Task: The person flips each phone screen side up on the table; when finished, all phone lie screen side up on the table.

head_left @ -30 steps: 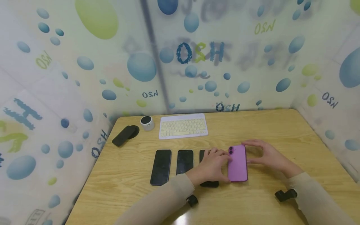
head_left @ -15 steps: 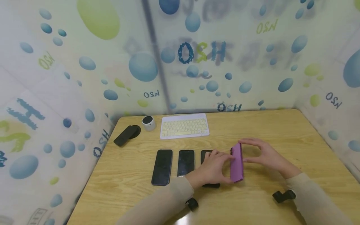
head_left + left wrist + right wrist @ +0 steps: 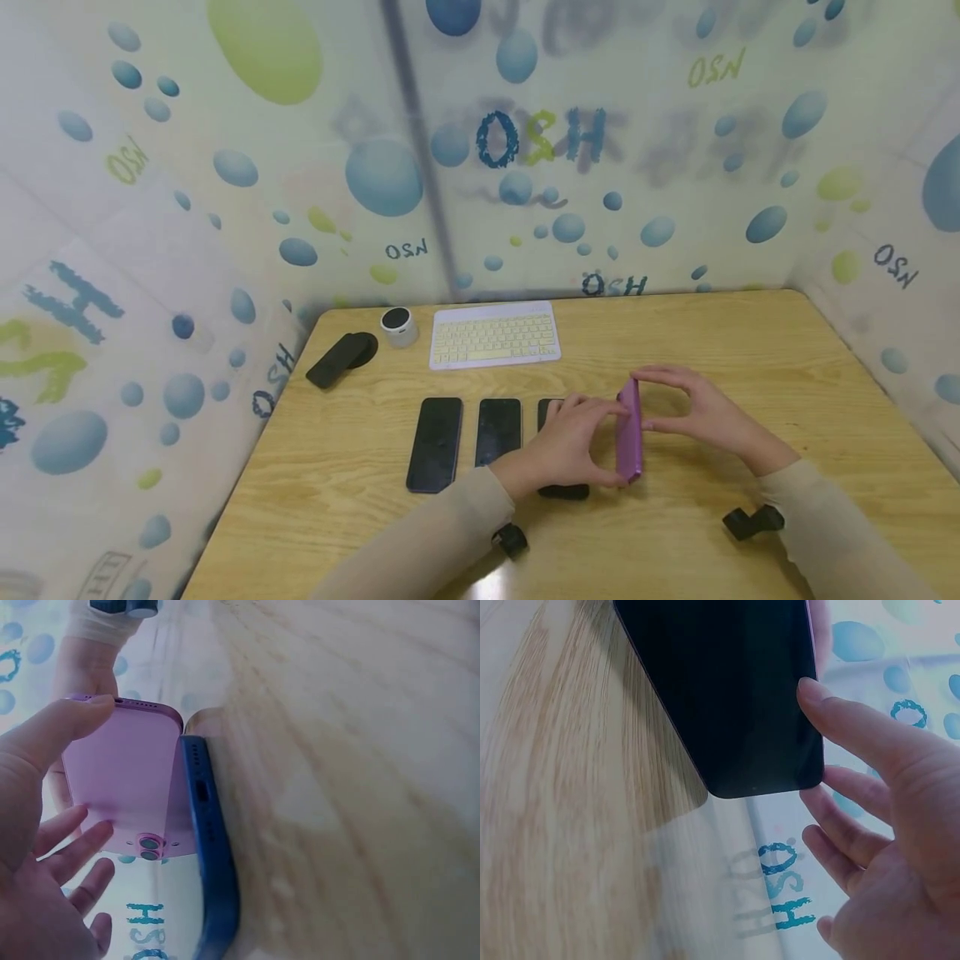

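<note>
A purple smartphone [image 3: 628,437] stands nearly upright on its long edge on the wooden table, tilted slightly. My left hand [image 3: 570,442] grips it from the left; in the left wrist view the thumb lies on its bottom end and the fingertips are at its purple back [image 3: 124,772]. From the right, my right hand [image 3: 697,412] pinches its upper edge and far end, with the thumb on the dark screen [image 3: 735,697] in the right wrist view. Under my left hand lies a dark phone [image 3: 566,492], partly hidden. A blue-edged phone [image 3: 214,847] shows close by in the left wrist view.
Two more dark phones [image 3: 435,446] lie in a row to the left, the second one [image 3: 497,429] partly behind my left sleeve. Farther back are a white keyboard [image 3: 495,337], a small white speaker [image 3: 399,327] and a black stand-like object [image 3: 337,360]. A patterned wall borders the table [image 3: 712,333].
The purple phone was lying back-up with its back facing the camera. Its right side has been lifted, so it now stands on edge. My right hand has shifted slightly left with it.
</note>
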The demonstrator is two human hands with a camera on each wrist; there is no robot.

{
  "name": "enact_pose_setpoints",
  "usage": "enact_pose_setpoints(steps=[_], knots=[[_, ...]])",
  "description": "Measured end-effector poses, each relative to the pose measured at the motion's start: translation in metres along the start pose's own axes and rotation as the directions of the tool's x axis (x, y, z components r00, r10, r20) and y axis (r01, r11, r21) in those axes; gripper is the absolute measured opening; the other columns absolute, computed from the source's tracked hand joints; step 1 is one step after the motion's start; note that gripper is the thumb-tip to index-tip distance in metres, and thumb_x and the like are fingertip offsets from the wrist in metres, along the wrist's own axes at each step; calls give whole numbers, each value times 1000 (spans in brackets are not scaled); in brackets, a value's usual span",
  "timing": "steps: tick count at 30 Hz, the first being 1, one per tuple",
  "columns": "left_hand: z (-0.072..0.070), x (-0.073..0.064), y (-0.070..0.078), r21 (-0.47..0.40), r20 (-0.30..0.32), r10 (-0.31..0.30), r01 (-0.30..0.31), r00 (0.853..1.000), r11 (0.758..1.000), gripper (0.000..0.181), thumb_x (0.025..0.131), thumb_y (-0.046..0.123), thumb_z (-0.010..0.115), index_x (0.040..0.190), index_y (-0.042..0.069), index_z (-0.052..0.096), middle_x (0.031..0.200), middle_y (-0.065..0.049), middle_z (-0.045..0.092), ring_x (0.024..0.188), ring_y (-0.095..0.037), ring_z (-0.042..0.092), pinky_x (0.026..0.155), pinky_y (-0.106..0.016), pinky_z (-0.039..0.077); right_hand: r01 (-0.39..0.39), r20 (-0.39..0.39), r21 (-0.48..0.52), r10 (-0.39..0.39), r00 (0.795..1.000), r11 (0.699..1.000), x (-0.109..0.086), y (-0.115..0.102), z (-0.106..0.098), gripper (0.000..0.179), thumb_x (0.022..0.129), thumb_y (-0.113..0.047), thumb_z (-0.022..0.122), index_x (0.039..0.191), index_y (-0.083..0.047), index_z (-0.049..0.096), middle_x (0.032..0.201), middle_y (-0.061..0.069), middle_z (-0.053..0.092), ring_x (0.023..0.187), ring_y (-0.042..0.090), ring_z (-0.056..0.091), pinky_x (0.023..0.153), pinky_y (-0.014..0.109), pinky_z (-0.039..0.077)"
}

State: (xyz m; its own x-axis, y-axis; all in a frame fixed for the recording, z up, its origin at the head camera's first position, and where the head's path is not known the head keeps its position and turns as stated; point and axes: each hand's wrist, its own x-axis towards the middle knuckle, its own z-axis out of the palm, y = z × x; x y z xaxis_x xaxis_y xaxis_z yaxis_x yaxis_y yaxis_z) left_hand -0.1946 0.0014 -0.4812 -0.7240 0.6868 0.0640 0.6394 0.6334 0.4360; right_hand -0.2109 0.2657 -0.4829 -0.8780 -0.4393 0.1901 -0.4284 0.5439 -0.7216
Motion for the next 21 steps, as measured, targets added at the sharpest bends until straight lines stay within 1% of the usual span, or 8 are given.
enact_pose_setpoints(steps=[5, 8, 12, 16, 21], knots=[[-3, -1, -1, -25, -32, 15, -16, 999, 1000, 94, 72, 59, 88, 152, 35, 45, 157, 16, 48, 134, -12, 41, 107, -40, 33, 33, -9, -18, -33, 999, 999, 2, -1, 1, 68, 83, -25, 87, 143, -10, 61, 148, 15, 58, 138, 42, 46, 107, 75, 34], [-4, -1, -2, -38, -44, 32, -34, 999, 999, 92, 73, 59, 88, 151, 35, 46, 158, 15, 46, 134, -12, 41, 106, -40, 34, 57, -22, -34, -58, 998, 998, 4, -1, 2, 67, 82, -24, 88, 142, -9, 62, 146, 14, 60, 136, 41, 48, 107, 73, 36], [-6, -2, -4, -32, -57, 56, -58, 997, 998, 90, 75, 60, 87, 151, 35, 48, 160, 14, 44, 132, -12, 41, 102, -38, 34, 63, -25, -47, -64, 998, 997, 5, -2, 4, 67, 82, -24, 88, 141, -8, 62, 145, 14, 61, 134, 42, 49, 106, 72, 38], [-10, -4, -6, -31, -64, 65, -67, 996, 997, 87, 76, 59, 86, 151, 35, 49, 161, 15, 43, 131, -12, 41, 100, -36, 33, 61, -26, -50, -63, 998, 997, 7, -4, 6, 67, 82, -25, 88, 141, -7, 62, 145, 15, 60, 134, 42, 50, 106, 71, 39], [-12, -7, -8, -35, -65, 71, -73, 995, 997, 83, 78, 58, 85, 149, 33, 52, 161, 13, 43, 134, -15, 40, 103, -41, 34, 71, -37, -52, -73, 997, 996, 10, -6, 9, 66, 81, -23, 89, 140, -8, 63, 144, 16, 61, 134, 43, 50, 106, 71, 38]])
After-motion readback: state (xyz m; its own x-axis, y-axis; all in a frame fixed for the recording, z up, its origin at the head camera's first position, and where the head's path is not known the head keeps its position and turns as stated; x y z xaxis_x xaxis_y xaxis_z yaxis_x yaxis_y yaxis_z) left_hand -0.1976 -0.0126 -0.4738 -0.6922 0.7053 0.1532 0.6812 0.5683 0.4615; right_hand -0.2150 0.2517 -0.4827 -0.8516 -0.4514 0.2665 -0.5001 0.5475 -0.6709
